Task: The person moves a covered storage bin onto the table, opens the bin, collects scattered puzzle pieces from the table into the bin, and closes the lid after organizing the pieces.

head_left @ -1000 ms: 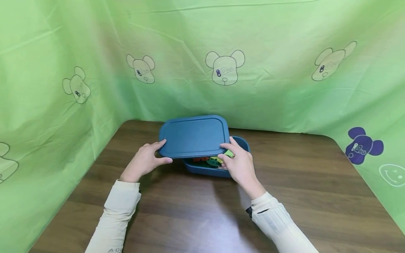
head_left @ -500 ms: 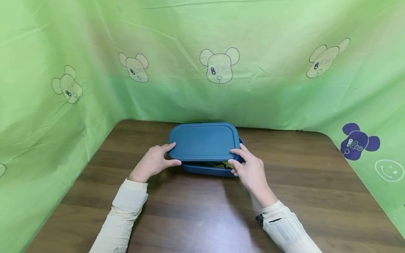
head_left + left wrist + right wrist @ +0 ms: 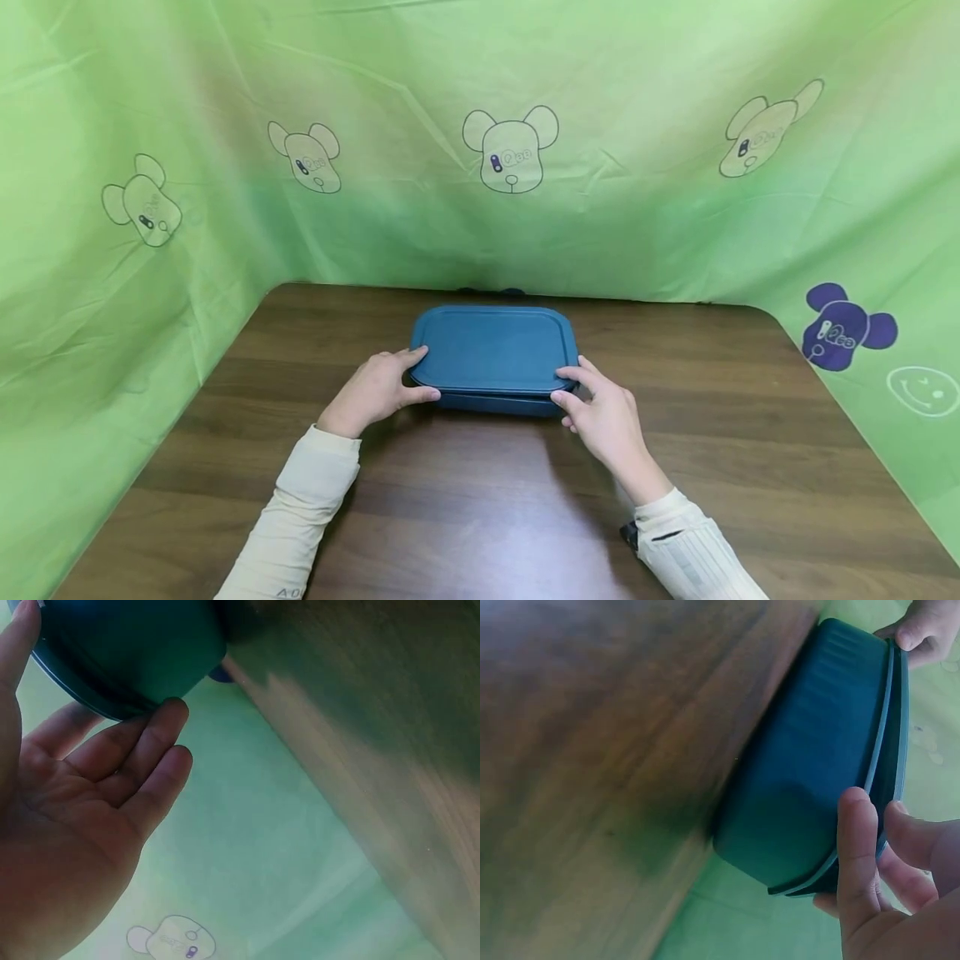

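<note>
A blue rectangular lid [image 3: 495, 346] lies over a matching blue box [image 3: 498, 406] on the table. At the lid's front left corner, my left hand [image 3: 377, 385] pinches the edge between thumb and fingers. My right hand [image 3: 606, 408] holds the front right corner the same way. In the right wrist view a narrow gap shows between the rim of the box [image 3: 802, 742] and the lid, wider near my right hand [image 3: 900, 900]. The left wrist view shows fingertips of the left hand [image 3: 82, 810] against the box's corner. What is inside the box is hidden.
A brown wood-grain table [image 3: 465, 517] extends around the box on all sides. Green fabric [image 3: 390, 225] printed with bear heads hangs behind it and along both sides, close to the table's back edge.
Both hands have brought the lid right and down, from raised and off to the left to lying over the box. The green and red pieces seen inside earlier are now covered.
</note>
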### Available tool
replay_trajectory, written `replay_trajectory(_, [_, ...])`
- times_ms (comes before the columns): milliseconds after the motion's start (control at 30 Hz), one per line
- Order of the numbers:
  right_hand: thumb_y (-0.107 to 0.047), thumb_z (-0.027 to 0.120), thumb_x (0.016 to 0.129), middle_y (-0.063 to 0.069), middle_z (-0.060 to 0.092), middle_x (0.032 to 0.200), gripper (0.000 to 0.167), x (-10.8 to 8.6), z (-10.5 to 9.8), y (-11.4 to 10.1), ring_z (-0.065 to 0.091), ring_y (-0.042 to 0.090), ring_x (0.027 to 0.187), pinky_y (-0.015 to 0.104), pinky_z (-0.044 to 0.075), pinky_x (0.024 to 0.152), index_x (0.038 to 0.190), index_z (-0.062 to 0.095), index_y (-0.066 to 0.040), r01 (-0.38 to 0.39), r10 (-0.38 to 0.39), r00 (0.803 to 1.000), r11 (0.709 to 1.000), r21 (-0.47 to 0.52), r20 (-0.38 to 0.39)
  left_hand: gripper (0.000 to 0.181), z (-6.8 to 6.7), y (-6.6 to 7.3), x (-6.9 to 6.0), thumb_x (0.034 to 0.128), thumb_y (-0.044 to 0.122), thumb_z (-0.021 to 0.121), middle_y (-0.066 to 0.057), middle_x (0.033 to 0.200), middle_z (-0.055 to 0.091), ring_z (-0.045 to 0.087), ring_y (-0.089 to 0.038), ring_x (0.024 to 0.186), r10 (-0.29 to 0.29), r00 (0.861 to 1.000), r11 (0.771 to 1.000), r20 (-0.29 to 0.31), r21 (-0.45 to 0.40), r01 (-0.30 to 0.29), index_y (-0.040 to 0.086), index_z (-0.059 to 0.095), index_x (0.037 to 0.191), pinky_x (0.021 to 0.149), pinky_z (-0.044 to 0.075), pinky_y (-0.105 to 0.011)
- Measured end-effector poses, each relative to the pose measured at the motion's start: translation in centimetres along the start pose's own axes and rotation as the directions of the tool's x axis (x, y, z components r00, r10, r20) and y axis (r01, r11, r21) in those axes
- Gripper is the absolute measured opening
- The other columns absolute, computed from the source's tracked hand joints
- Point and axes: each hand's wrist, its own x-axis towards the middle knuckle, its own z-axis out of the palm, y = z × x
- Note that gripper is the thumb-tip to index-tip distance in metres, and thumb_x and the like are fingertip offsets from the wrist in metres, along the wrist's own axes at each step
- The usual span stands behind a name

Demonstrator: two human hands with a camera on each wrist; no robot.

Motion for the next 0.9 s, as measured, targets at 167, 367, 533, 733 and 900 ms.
replay_trajectory(167, [-0.015,0.075,0.092,0.023,0.049,0.148,0.032,-0.2,-0.1,0.5,0.066,0.011,0.055,0.033,0.050,0.067,0.124,0.071,-0.010,0.004,-0.004,1.000,0.999,-0.042,0.003,0.081,0.4,0.2,0.2,0.0892,0.049,0.075,-0.023,0.149,0.047,0.047,-0.040,0.134,0.018,1.000,0.999,-0.001,0.027,-0.018,0.005,0.047,0.151,0.108,0.038,-0.049])
replay_trajectory(367, [-0.016,0.074,0.093,0.024,0.053,0.143,0.028,-0.2,-0.1,1.0,0.062,0.004,0.050,0.038,0.047,0.073,0.121,0.072,-0.009,0.029,-0.028,1.000,0.993,-0.113,0.009,0.081,0.7,0.5,0.2,0.0883,0.049,0.076,-0.023,0.148,0.049,0.050,-0.039,0.132,0.030,1.000,0.998,-0.010,0.057,-0.029,0.003,0.048,0.150,0.107,0.040,-0.047])
replay_trajectory(533, [-0.015,0.074,0.093,0.027,0.055,0.140,0.027,-0.3,-0.2,1.0,0.066,0.010,0.055,0.048,0.048,0.085,0.119,0.072,-0.008,0.072,-0.069,0.997,0.986,-0.151,0.023,0.081,0.7,0.7,0.1,0.0887,0.047,0.076,-0.024,0.148,0.048,0.049,-0.038,0.134,0.033,0.999,0.998,-0.002,0.044,-0.033,0.002,0.047,0.150,0.108,0.039,-0.046])
replay_trajectory(733, [-0.021,0.068,0.098,0.025,0.063,0.130,0.030,0.6,-1.4,0.8,0.063,0.047,0.111,0.061,0.044,0.094,0.123,0.070,-0.004,0.204,-0.179,0.978,0.936,-0.288,0.111,0.083,0.1,0.7,0.4,0.0904,0.050,0.073,-0.023,0.150,0.046,0.046,-0.034,0.137,0.005,0.998,1.000,0.065,-0.012,-0.004,0.001,0.045,0.151,0.109,0.039,-0.045])
replay_trajectory(900, [-0.046,0.060,0.101,0.027,0.032,0.158,0.065,3.4,-1.8,1.3,0.042,0.049,0.135,0.063,0.034,0.106,0.148,0.049,-0.002,0.230,-0.140,0.945,0.927,-0.296,0.297,0.088,-0.3,1.1,1.9,0.0917,0.061,0.066,-0.023,0.163,0.021,0.030,-0.039,0.146,-0.037,0.994,0.999,0.099,0.001,0.037,0.007,0.039,0.156,0.112,0.032,-0.052])
